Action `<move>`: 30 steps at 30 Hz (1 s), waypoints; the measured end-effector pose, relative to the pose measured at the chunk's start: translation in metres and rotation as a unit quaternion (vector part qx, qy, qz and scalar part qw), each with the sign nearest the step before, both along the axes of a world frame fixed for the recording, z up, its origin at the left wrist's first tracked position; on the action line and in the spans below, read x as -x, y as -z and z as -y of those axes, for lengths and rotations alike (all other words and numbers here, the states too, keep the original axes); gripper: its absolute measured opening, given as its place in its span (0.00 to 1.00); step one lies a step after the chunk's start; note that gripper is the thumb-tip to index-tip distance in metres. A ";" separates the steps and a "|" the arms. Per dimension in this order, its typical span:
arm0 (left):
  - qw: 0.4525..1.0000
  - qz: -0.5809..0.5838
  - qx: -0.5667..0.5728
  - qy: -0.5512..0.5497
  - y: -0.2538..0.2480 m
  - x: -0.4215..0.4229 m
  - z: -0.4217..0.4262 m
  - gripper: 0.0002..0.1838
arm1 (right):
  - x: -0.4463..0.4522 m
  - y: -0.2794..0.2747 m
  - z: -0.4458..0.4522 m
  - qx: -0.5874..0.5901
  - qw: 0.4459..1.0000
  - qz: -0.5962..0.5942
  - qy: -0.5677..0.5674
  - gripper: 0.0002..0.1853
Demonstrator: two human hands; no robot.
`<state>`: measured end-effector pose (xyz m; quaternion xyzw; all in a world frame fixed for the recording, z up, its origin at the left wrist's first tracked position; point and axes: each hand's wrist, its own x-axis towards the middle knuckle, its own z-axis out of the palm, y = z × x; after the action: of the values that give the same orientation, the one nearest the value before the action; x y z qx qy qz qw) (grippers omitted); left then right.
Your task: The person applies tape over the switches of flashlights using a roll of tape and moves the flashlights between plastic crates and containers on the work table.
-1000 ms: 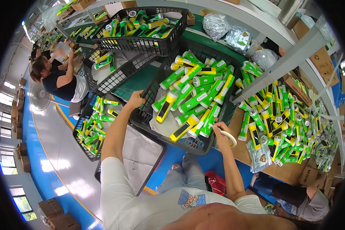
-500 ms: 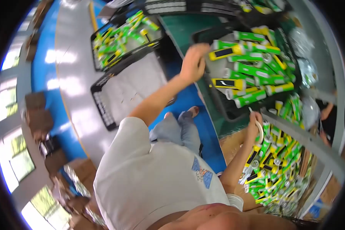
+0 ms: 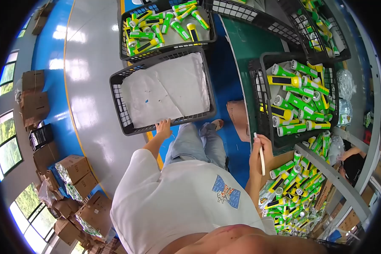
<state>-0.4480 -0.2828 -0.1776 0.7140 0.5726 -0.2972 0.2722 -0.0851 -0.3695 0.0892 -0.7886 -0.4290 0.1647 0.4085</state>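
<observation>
My left hand (image 3: 163,127) is closed over the near rim of a black plastic crate (image 3: 208,91), whose floor is lined with a white sheet (image 3: 169,91) bearing a few small specks. In my right hand (image 3: 259,154) is a thin white strip-like thing (image 3: 262,163); a white tip also pokes up past the fingers, and I cannot tell whether both are one piece. Just beyond that hand, a black crate (image 3: 263,127) on the green table holds green and yellow flashlights (image 3: 298,101). Below it lies a big heap of similar flashlights (image 3: 294,186).
Another crate of flashlights (image 3: 167,46) stands beyond the lined one. More crates (image 3: 317,57) stand at the table's far end. A grey metal frame (image 3: 338,171) crosses the right side, with another person (image 3: 353,161) behind it. Cardboard boxes (image 3: 93,213) line the left.
My left hand has moved from the table-side crate of flashlights down to the lined crate's near rim. My right hand still holds the white thing, now turned differently. The view has shifted.
</observation>
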 end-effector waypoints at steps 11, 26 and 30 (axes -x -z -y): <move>0.989 0.138 0.044 -0.039 0.042 0.017 -0.015 0.22 | 0.080 0.013 -0.038 0.042 0.984 0.033 -0.167 0.05; 0.735 -0.098 -0.491 -0.457 0.028 0.207 -0.084 0.36 | 0.065 0.241 -0.098 0.264 0.945 -0.134 -0.139 0.13; 0.713 0.263 -0.149 -0.633 0.075 0.280 -0.062 0.15 | 0.082 0.222 -0.122 0.279 0.931 -0.180 -0.152 0.12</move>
<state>-0.7282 -0.2205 -0.2527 0.2654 0.8326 0.2337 0.4263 -0.1669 -0.2471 -0.1330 -0.7533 -0.4001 0.4767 0.2126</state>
